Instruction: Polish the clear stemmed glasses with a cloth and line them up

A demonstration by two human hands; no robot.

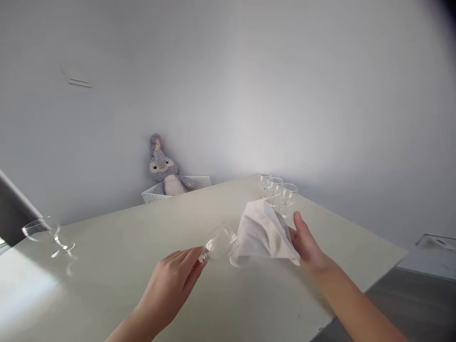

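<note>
My left hand is closed around the stem end of a clear wine glass. The glass is tilted on its side, with its rim pointing right. A white cloth hangs from my right hand, whose thumb points up while the other fingers are mostly hidden behind the fabric. The cloth's left edge is close to the glass rim; I cannot tell whether they touch.
Three stemmed glasses stand in a row toward the table's back right. Another glass is at the far left of the pale table. Behind the table, a grey plush toy sits in a white basket against the wall.
</note>
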